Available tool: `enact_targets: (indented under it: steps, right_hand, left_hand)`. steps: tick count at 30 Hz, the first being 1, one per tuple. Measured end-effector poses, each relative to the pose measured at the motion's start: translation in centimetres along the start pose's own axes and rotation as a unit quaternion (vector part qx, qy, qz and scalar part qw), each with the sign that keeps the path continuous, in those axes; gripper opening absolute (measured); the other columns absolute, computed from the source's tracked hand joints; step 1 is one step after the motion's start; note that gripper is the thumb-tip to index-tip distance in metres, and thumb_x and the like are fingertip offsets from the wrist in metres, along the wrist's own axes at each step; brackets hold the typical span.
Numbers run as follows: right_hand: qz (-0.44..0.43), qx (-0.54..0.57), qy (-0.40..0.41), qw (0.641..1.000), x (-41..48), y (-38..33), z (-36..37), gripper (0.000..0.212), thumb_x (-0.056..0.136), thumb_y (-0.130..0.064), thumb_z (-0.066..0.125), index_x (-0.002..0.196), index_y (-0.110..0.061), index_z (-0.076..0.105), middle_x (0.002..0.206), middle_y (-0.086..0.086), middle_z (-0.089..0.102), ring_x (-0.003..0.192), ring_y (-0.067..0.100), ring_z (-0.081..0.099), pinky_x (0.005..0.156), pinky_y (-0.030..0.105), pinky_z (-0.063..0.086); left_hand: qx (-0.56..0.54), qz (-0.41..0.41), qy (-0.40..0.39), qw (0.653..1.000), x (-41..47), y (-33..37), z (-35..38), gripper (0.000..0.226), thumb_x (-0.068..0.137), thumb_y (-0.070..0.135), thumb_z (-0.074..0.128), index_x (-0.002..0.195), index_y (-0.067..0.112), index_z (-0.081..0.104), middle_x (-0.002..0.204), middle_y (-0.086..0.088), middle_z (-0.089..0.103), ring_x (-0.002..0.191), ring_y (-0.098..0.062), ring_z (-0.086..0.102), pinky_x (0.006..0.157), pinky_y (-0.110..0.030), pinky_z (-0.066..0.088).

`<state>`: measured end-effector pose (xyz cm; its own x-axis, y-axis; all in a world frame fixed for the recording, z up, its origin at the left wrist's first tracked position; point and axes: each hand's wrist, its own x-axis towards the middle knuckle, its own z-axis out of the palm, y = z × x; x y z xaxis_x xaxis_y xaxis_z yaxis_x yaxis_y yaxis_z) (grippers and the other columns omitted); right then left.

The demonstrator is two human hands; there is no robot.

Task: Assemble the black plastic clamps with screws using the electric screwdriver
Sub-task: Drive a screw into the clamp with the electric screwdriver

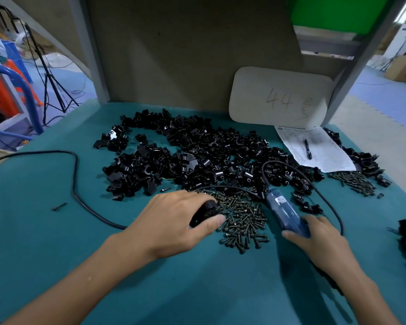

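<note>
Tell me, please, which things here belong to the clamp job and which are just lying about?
Job: black plastic clamp piece in left hand; blue electric screwdriver in right hand; dark metal screws; heaped black plastic clamp parts.
Lying about: white foam block; printed paper sheet; black pen.

left hand [171,221] gripping, right hand [319,240] gripping
</note>
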<state>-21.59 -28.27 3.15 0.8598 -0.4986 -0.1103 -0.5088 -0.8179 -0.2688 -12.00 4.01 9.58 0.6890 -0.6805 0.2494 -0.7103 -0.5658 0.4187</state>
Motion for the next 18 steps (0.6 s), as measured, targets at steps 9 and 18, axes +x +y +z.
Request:
enact_targets:
  steps: [9,18]
  right_hand:
    - [0.011,0.807,0.020,0.590,-2.1,-8.4,-8.4,0.075,0.072,-0.074,0.070,0.115,-0.013,0.059,0.078,0.002,0.069,0.065,0.016,0.068,0.064,0.031,0.062]
    - [0.019,0.905,0.128,0.405,-1.4,-14.4,-9.9,0.044,0.085,-0.053,0.077,0.090,-0.018,0.051,0.065,-0.005,0.056,0.051,0.008,0.052,0.051,0.022,0.050]
  left_hand:
    - [-0.009,0.016,0.002,1.000,0.0,1.1,-0.5,0.049,0.092,0.071,0.027,0.107,0.035,0.055,0.081,0.016,0.061,0.071,-0.008,0.057,0.070,-0.035,0.050]
    - [-0.040,0.058,0.067,0.995,0.0,1.8,-0.4,0.043,0.086,0.072,0.054,0.094,0.031,0.063,0.069,0.015,0.064,0.059,-0.008,0.059,0.055,-0.029,0.048]
